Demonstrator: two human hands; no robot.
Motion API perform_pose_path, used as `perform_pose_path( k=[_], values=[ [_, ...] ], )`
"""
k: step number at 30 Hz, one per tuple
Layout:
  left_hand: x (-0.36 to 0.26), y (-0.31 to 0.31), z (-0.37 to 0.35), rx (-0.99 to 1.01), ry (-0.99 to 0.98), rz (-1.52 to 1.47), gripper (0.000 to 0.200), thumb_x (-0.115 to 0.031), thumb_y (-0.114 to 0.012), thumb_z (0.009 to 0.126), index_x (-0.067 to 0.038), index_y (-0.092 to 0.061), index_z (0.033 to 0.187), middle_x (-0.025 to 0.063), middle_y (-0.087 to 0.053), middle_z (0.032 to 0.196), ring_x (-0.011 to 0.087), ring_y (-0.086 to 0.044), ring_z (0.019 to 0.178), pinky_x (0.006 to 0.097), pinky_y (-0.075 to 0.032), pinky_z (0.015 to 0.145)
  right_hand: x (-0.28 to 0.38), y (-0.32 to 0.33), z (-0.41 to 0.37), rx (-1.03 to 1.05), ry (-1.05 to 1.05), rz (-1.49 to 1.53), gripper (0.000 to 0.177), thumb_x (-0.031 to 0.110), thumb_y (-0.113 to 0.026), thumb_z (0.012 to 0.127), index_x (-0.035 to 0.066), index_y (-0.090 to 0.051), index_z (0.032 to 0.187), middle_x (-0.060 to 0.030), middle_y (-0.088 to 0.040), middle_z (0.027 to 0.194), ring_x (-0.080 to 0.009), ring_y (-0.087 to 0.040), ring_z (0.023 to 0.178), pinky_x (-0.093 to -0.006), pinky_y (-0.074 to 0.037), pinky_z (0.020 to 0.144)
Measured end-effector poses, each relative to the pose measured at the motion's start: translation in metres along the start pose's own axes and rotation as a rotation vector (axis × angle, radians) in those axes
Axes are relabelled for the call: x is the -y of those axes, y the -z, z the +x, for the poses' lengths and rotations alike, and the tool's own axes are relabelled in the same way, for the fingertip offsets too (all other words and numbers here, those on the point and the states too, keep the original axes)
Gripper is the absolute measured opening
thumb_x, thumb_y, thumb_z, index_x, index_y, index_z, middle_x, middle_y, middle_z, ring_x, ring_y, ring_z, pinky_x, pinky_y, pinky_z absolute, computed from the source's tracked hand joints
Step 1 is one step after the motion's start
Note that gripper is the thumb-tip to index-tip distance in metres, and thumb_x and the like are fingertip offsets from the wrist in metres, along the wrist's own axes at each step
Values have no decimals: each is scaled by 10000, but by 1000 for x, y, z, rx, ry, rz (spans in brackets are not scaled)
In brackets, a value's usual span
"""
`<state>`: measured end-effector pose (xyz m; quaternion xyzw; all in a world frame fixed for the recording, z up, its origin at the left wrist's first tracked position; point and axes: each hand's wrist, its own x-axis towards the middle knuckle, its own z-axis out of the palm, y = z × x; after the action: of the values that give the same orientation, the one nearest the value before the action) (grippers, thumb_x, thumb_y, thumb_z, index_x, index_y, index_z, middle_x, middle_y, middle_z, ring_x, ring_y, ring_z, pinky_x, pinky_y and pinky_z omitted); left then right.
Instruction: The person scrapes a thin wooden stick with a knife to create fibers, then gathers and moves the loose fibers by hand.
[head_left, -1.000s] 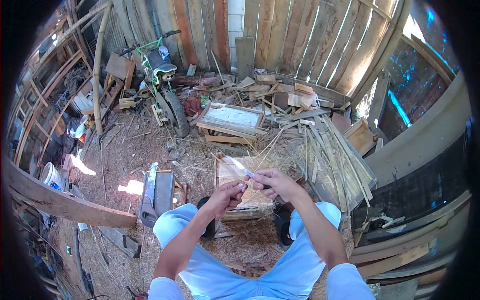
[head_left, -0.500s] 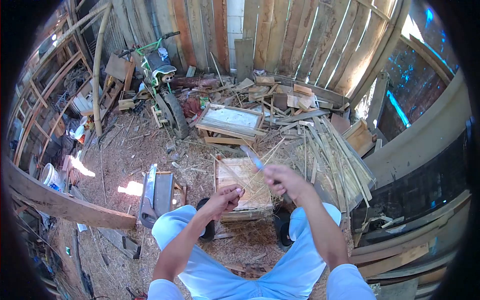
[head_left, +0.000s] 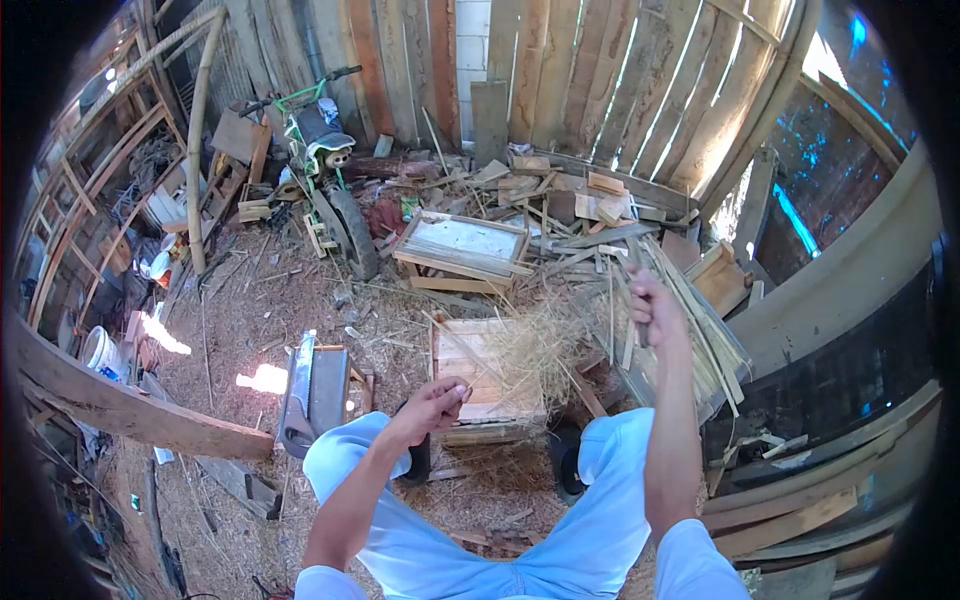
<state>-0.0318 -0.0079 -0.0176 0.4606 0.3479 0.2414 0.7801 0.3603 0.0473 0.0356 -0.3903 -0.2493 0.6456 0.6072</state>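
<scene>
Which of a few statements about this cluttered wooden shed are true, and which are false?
1. The right hand is raised above the pile of pale split bamboo strips. True.
2. The left hand rests on the green-framed motorbike. False: it is low, by the near edge of the slatted wooden crate.
3. A white plastic bucket stands at the far left. True.
4. The back wall is glass. False: it is made of upright wooden planks.

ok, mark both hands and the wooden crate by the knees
right hand point(head_left: 652, 303), head view, back of the raised fist.
left hand point(head_left: 433, 402), head view, knuckles.
wooden crate point(head_left: 466, 358), head view, bare top slats.
</scene>
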Motion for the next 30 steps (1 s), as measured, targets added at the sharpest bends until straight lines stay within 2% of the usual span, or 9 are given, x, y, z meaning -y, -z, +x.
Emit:
perform_pose_path(
  k=[3,8,11,13,17,19,21,24,30],
  values=[
    [-2,11,6,-70,-59,30,243,-325,-469,961,-115,-491,841,-85,-271,558,18,-205,445,209,-148,389,-10,-6,-15,-70,-52,-225,193,191,-445,946,80,-515,1088,60,-399,649,-10,-280,440,-164,-222,357],
    [1,6,22,-121,-191,107,210,-295,-482,959,-106,-511,872,-90,-306,592,13,-237,482,198,-168,417,-33,-52,-23,30,-51,-340,284,236,-444,965,73,-522,1183,32,-451,694,-15,-315,463,-151,-264,379],
    [6,3,28,-210,-303,307,197,-257,-472,963,-86,-534,887,-80,-340,600,20,-287,516,200,-219,451,-43,-64,-22,20,-54,-344,282,242,-437,969,79,-521,1183,27,-457,698,-15,-316,464,-149,-265,380],
    [8,2,33,-351,-445,544,192,-215,-476,957,-49,-558,905,-69,-389,617,33,-338,549,209,-283,492,-44,-75,-25,20,-31,-361,285,244,-434,971,84,-513,1193,26,-460,692,-14,-317,463,-148,-261,381],
    [2,-3,32,-467,-471,622,182,-175,-490,943,-16,-571,904,-38,-452,629,53,-391,569,225,-336,520,-43,-84,-31,92,134,-223,328,249,-449,965,90,-457,1252,20,-469,683,-23,-322,452,-155,-265,384],
    [-3,-6,30,-518,-480,735,182,-173,-523,919,-7,-591,946,92,-584,664,132,-487,546,287,-392,525,-41,-84,-34,111,190,-138,356,248,-456,961,92,-432,1281,16,-478,684,-27,-328,449,-160,-267,385],
    [-4,-7,30,-516,-472,758,175,-166,-528,915,-6,-593,943,101,-587,661,143,-497,537,290,-398,523,-41,-85,-37,104,173,-425,404,227,-456,960,97,-380,1335,-1,-497,689,-36,-345,445,-171,-273,385],
    [-8,-16,30,-507,-474,804,163,-153,-536,909,-4,-595,938,119,-591,652,159,-516,527,295,-408,521,-55,-90,-36,154,79,-526,441,231,-464,960,110,-330,1363,-1,-486,694,-25,-317,437,-153,-247,380],
    [-14,-23,29,-500,-478,845,148,-137,-559,895,-2,-600,937,138,-587,638,159,-521,513,291,-399,496,-53,-83,-27,128,13,-339,374,205,-456,960,104,-396,1315,-2,-500,694,-32,-344,448,-166,-266,373]
  ],
)
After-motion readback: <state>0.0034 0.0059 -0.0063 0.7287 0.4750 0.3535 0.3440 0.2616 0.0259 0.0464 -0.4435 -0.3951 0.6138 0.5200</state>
